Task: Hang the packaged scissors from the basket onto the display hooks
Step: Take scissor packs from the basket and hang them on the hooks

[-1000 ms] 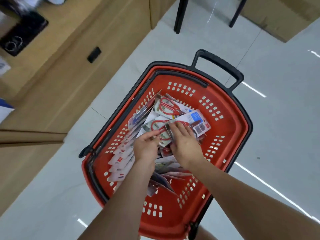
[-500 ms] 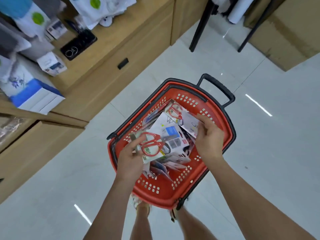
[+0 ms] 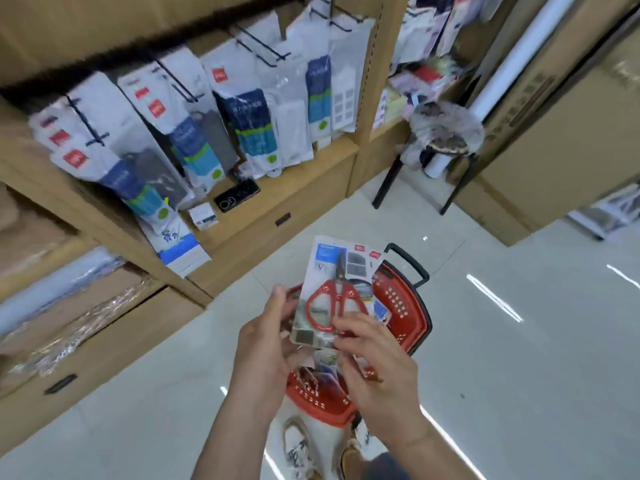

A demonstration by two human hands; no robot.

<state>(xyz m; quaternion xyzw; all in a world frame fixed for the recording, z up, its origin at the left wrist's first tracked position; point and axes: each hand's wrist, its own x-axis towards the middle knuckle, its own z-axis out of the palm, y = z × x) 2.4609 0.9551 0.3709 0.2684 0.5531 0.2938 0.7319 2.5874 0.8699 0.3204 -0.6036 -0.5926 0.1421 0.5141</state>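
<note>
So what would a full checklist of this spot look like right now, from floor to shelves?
Surface: pale glossy tiled floor; the basket stands on it.
Job's things: carded pack of red-handled scissors held above the red plastic basket; more packs lie inside it; black wire display hooks on the shelving above.
Clutter: black phone and small white box on the wooden ledge.
Hands: left hand and right hand both grip the lower part of the scissors pack.
Cables: nothing seen.
Surroundings: white-and-blue hanging packets, fluffy grey stool, large cardboard boxes.
</note>
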